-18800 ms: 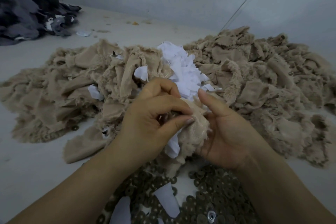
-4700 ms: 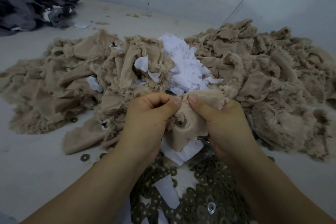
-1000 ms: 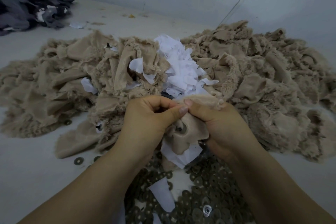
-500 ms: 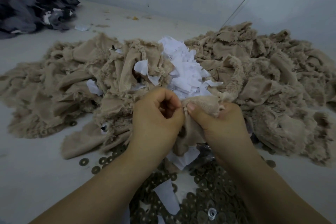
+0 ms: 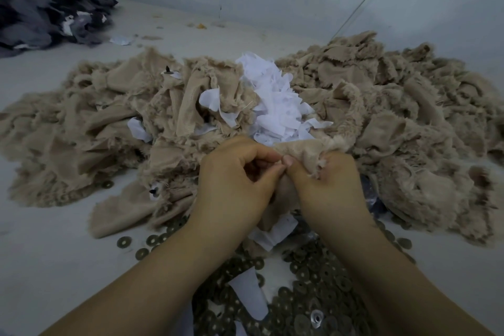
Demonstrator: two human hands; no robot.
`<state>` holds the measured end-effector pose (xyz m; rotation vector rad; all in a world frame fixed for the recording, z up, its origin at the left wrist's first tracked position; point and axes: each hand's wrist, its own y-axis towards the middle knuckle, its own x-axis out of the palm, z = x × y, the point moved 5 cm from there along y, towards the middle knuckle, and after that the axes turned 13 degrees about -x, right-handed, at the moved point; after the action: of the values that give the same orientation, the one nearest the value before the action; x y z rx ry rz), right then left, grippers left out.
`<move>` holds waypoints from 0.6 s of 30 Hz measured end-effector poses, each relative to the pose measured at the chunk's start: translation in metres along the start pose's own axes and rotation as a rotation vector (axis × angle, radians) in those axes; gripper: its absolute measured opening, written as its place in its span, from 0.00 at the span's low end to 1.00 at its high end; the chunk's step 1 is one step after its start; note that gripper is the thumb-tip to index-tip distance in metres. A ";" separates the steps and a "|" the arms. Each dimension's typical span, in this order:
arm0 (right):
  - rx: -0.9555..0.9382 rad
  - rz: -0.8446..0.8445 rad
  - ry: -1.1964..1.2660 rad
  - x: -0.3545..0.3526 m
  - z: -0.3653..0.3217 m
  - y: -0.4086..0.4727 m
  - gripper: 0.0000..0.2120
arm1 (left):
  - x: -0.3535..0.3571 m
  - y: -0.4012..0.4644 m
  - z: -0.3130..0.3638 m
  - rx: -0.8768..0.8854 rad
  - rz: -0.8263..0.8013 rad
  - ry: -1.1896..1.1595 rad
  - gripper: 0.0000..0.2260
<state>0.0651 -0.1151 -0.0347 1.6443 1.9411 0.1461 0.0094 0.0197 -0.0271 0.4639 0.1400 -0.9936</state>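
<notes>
Beige fabric piece (image 5: pixel 298 151) pinched by both hands' fingers (image 5: pixel 268 157).

Both forearms reach forward and converge. The left hand (image 5: pixel 234 185) and right hand (image 5: pixel 327 188) meet, fingers curled and thumb tips together, each pinching the cloth (image 5: pixel 298 150).

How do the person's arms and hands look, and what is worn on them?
The left forearm and right forearm are bare, no sleeves in view. The left hand and right hand wear no gloves; no ring, watch or bracelet shows. Visible nails look short and plain.
</notes>
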 end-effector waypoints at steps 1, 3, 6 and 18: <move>0.000 0.007 -0.004 0.000 0.000 0.000 0.13 | 0.000 0.002 -0.004 -0.071 -0.028 -0.065 0.09; 0.006 0.043 0.004 -0.001 0.000 -0.001 0.14 | -0.001 0.003 -0.011 -0.176 -0.052 -0.176 0.11; 0.030 0.089 0.040 -0.002 0.002 -0.002 0.18 | -0.001 0.002 -0.013 -0.210 -0.056 -0.227 0.11; 0.084 0.030 0.324 0.003 0.004 -0.002 0.18 | -0.003 -0.001 -0.008 -0.106 0.014 -0.212 0.11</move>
<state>0.0656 -0.1143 -0.0400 1.7948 2.1854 0.3677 0.0081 0.0253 -0.0339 0.2607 -0.0012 -1.0104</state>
